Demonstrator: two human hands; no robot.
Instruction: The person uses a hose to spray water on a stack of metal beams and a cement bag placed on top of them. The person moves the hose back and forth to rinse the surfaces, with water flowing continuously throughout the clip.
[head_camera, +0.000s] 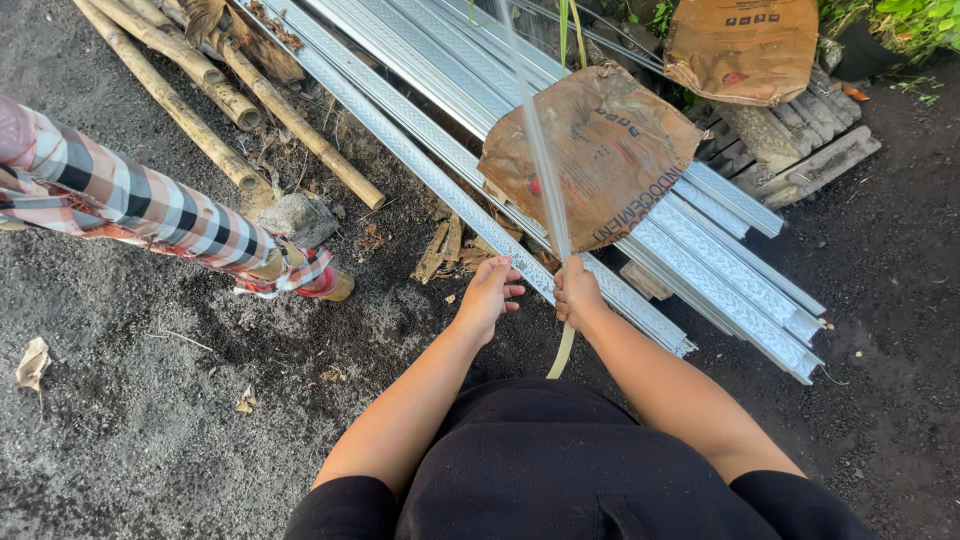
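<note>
My right hand (577, 291) is closed around a long, thin pale strip (541, 165) that rises steeply away from me, blurred along its length, with its short lower end (562, 352) curving down below the fist. My left hand (488, 293) hovers just to the left of it, fingers loosely bent toward the strip, holding nothing. Both hands are above the near end of a stack of long silver ribbed metal profiles (640, 225) lying on dark ground.
Two brown paper sacks (600, 150) (745, 45) lie on the metal profiles. Bamboo poles (200, 95) sit at upper left. A pole wrapped in checked cloth (150, 210) crosses the left side. A stone (298, 217) and wood scraps (440, 250) rest nearby.
</note>
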